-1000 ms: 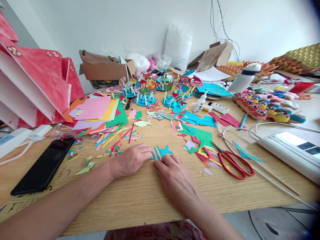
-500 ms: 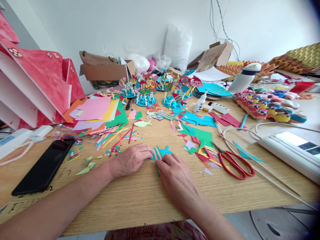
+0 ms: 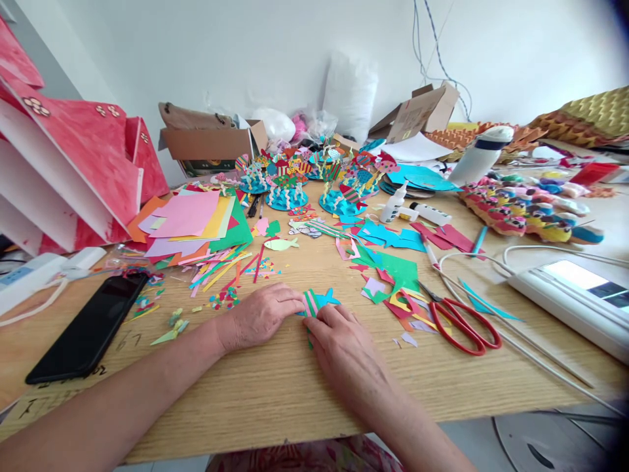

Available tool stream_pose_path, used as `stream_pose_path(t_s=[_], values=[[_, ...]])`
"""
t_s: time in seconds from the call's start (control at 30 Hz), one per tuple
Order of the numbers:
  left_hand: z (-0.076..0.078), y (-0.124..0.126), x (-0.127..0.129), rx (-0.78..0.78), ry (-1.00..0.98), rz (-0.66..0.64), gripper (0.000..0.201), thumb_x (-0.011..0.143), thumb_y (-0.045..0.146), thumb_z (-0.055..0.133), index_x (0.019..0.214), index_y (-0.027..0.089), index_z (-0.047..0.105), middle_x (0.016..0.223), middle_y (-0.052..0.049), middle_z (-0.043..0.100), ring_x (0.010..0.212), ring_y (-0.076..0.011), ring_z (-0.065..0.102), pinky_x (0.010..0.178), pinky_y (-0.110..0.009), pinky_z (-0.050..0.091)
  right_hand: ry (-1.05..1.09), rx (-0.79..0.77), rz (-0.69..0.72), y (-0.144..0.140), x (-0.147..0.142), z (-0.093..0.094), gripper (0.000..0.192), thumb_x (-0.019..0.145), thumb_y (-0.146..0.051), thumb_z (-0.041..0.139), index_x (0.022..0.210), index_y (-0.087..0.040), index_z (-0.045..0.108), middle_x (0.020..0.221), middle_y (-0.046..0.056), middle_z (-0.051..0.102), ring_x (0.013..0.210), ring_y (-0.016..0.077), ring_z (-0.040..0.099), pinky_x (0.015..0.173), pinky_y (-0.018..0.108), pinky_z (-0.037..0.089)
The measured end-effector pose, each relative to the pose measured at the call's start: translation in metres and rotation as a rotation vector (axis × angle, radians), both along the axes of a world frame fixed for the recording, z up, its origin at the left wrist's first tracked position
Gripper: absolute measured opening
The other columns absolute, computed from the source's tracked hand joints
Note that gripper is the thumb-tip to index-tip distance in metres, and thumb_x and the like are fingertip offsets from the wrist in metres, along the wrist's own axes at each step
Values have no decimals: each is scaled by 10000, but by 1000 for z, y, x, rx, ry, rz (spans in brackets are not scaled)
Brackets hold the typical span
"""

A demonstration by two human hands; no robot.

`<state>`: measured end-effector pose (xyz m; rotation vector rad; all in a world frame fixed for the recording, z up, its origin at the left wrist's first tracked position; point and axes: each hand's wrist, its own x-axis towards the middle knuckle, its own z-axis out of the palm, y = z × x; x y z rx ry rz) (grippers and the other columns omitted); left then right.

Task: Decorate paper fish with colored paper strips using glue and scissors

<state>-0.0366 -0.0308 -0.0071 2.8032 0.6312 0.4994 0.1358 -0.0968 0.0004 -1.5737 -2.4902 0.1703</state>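
Fingertips of left hand (image 3: 260, 318) and right hand (image 3: 344, 351) pressed down flat on small blue paper fish with pink and green stripes (image 3: 317, 302), lying on pale wood-grain tabletop (image 3: 275, 393) just in front of both hands; fingers held close together, pinning rather than pinching, the left ones over the head end, the right ones over the lower edge. Thin green paper strip (image 3: 309, 339) poking out beneath right fingertips.

Judged very light, thin and floppy: easily creased or torn, liable to slide on smooth wood, best held flat under fingertips or lifted by an edge near the tail, away from the glued stripes.

Just right, mixed paper offcuts, then red-handled steel scissors (image 3: 464, 324), hard and smooth, lying shut, beside long thin white rods. Left, flat glossy black phone (image 3: 88, 328) face up, with confetti-like scraps nearby.

Farther back, fanned stack of coloured paper sheets (image 3: 196, 219) and loose narrow strips, a pale green paper fish (image 3: 280, 244), two small white plastic glue bottles (image 3: 407, 206), one upright and one on its side. Beyond those, blue paper discs with curled strips and fish standing on them (image 3: 304, 183), then open brown cardboard boxes (image 3: 211, 141) against the white wall.
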Motion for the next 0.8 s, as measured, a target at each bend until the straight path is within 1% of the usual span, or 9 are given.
stream_pose_path(t_s=[0.17, 0.27, 0.43, 0.5, 0.6, 0.7, 0.8], values=[[1, 1, 0, -70, -29, 12, 290, 846, 89, 327, 1015, 160, 551, 1047, -51, 583, 983, -123, 496, 896, -269, 373, 7, 8, -44, 4, -1, -7, 158, 823, -133, 432, 824, -205, 572, 802, 28, 539, 782, 145, 462, 739, 255, 342], [2, 2, 1, -100, -35, 13, 301, 844, 76, 320, 1032, 160, 540, 1048, -46, 578, 985, -118, 491, 904, -265, 363, -10, 0, -37, 4, 0, -10, 171, 831, -141, 419, 846, -205, 576, 808, 35, 537, 802, 149, 465, 749, 260, 338], [0, 1, 2, -91, -27, 21, 289, 857, 113, 317, 997, 179, 561, 1041, -41, 577, 968, -135, 490, 893, -282, 361, -23, -8, -13, 0, 2, -2, 153, 822, -148, 441, 815, -218, 578, 806, 23, 543, 784, 151, 461, 726, 255, 343], [-1, 2, 2, -95, -27, 26, 290, 859, 121, 315, 993, 183, 565, 1036, -40, 579, 964, -138, 492, 890, -285, 362, -23, -10, -12, 1, 2, -1, 153, 820, -147, 441, 832, -217, 577, 819, 26, 544, 786, 150, 462, 729, 255, 343], [-1, 2, 2, -105, -30, 32, 294, 854, 112, 318, 994, 182, 567, 1031, -40, 580, 965, -135, 493, 892, -279, 365, -22, -10, -14, 5, 0, -7, 160, 809, -135, 448, 865, -212, 577, 820, 33, 543, 791, 152, 466, 750, 262, 342], [-1, 3, 2, -109, -33, 37, 304, 848, 97, 313, 988, 182, 569, 1032, -40, 574, 974, -132, 490, 893, -272, 368, -24, 3, -18, 8, -1, -16, 170, 807, -132, 443, 855, -213, 584, 822, 39, 547, 803, 169, 472, 761, 282, 348], [-2, 3, 2, -97, -38, 48, 308, 852, 95, 302, 997, 174, 563, 1030, -47, 566, 968, -129, 490, 881, -262, 380, -34, 12, -24, 5, 1, -16, 200, 823, -140, 414, 874, -224, 588, 837, 50, 556, 822, 183, 481, 753, 294, 355]])
